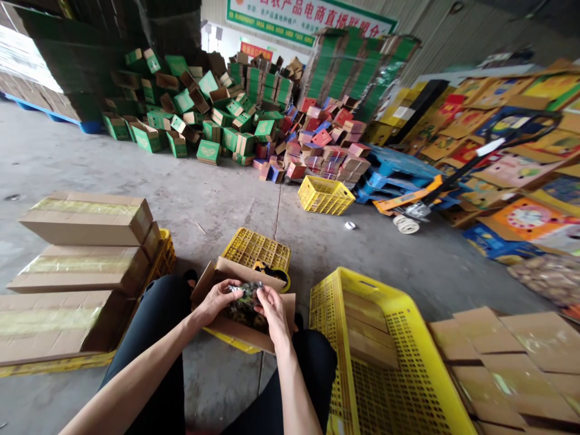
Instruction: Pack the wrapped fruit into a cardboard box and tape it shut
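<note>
While the open box [235,326] sits below, left hand [217,300] and right hand [273,308] pinch the dark bundle [247,292] between closed fingertips.

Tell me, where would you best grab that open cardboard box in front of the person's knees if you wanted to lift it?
Probably by its two short end walls, coming from both sides at once. The open cardboard box sits tilted on a yellow crate, its flaps spread loose, so flaps make a poor hold. The left hand and right hand are over its middle, holding a dark packet.
</note>
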`<state>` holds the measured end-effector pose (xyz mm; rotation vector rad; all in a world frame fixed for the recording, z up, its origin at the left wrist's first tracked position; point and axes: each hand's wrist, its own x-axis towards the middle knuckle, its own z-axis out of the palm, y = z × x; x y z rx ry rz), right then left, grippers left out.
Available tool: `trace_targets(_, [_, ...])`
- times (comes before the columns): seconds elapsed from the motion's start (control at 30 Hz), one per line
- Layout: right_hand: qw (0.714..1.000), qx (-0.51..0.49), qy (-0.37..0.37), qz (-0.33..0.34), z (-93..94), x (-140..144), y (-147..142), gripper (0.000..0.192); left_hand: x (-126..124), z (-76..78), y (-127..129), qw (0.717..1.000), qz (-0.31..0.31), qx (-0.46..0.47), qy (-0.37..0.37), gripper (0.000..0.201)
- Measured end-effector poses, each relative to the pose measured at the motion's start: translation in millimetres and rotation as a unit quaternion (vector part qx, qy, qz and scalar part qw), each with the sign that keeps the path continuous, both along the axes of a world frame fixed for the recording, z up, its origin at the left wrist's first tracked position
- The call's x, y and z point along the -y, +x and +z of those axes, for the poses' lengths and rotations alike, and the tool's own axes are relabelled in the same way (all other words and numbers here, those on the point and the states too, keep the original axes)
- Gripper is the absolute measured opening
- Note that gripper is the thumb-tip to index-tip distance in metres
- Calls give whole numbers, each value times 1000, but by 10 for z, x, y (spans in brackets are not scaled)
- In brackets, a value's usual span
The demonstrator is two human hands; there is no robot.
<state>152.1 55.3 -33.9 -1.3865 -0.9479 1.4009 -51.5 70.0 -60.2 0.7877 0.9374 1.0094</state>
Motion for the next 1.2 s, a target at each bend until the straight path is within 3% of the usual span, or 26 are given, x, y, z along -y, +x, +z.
trace_targets(0.4, [1000,-5,4,-7,-100,-30,33,54,-1,-24,-1,1000,-2,-5,0,65])
trace_targets(0.63, [997,30,-21,-62,-219,-70,126,64,-34,-122,-81,993,95,-56,-47,71])
trace_targets(0.83, [996,75,-22,-39,-268,-57,184,56,-98,-251,-121,982,141,-128,-12,55])
trace_targets(1.03, [973,219,16,78,-197,1,148,31,-116,-252,-115,969,177,-175,12,45])
trace_targets(1.2, [894,336,10,296,-102,48,-12,40,-106,-199,-124,973,142,-181,11,45])
